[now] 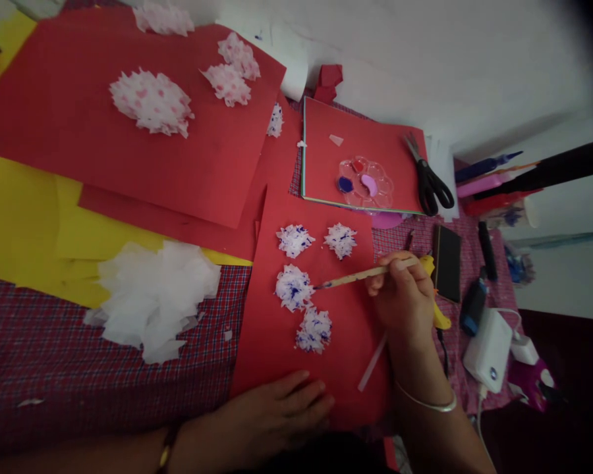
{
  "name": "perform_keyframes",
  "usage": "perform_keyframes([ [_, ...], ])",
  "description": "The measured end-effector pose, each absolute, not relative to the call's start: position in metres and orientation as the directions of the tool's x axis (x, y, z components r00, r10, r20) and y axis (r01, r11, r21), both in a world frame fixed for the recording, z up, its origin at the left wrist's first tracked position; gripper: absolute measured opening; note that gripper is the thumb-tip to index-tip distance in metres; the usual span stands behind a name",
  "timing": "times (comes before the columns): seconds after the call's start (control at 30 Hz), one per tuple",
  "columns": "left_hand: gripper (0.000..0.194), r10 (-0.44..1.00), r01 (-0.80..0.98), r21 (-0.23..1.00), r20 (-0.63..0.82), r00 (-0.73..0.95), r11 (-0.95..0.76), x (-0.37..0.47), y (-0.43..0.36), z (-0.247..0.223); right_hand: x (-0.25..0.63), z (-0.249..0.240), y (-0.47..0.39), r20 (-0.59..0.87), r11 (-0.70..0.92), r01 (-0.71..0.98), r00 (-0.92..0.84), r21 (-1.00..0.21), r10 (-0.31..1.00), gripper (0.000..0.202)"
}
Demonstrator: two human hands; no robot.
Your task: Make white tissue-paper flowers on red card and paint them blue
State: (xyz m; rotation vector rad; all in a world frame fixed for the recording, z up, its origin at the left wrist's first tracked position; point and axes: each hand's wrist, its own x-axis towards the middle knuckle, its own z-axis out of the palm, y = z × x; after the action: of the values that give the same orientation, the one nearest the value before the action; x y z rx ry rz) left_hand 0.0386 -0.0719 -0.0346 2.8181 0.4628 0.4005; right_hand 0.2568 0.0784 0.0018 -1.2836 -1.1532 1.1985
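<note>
Pretty busy checked tabletop (202, 362), with a red sheet (348, 322) on it. The left hand (261, 418) lay flat, fingers loosely open, gripping nothing; the right hand (406, 299) pinched a paintbrush (358, 274), tip right by one of four blue-dabbed white paper puffs (293, 288) on the sheet.

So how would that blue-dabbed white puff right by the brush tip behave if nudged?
The puff is probably very light and soft, as it looks like thin, ruffled paper. Its ragged edges might crush or tear easily. A push could slide it rather than roll it, since it sits low on the red sheet, unless it's glued, which I can't tell.
</note>
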Motion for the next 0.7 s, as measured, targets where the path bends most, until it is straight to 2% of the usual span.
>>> perform_keyframes([
  [0.17, 0.045, 0.347, 0.292, 0.256, 0.203, 0.916, -0.922, 0.037, -0.070, -0.032, 0.250, 0.000, 0.073, -0.092, -0.092, -0.004, -0.040, -0.996, 0.995, 0.012],
  [0.37, 0.044, 0.351, 0.286, 0.277, 0.222, 0.910, -0.917, 0.039, -0.070, -0.033, 0.257, 0.000, 0.081, -0.096, -0.094, -0.033, 0.046, -0.995, 0.994, 0.012],
  [0.53, 0.045, 0.349, 0.282, 0.281, 0.224, 0.910, -0.917, 0.040, -0.072, -0.035, 0.261, 0.006, 0.082, -0.202, -0.223, -0.158, -0.137, -0.962, 0.970, 0.019],
  [0.6, 0.044, 0.350, 0.286, 0.275, 0.222, 0.910, -0.918, 0.039, -0.073, -0.035, 0.260, 0.007, 0.080, -0.212, -0.240, -0.150, -0.184, -0.959, 0.960, 0.023],
  [0.7, 0.045, 0.352, 0.292, 0.274, 0.203, 0.914, -0.916, 0.039, -0.073, -0.034, 0.260, 0.007, 0.079, -0.175, -0.190, -0.090, -0.152, -0.978, 0.973, 0.024],
])
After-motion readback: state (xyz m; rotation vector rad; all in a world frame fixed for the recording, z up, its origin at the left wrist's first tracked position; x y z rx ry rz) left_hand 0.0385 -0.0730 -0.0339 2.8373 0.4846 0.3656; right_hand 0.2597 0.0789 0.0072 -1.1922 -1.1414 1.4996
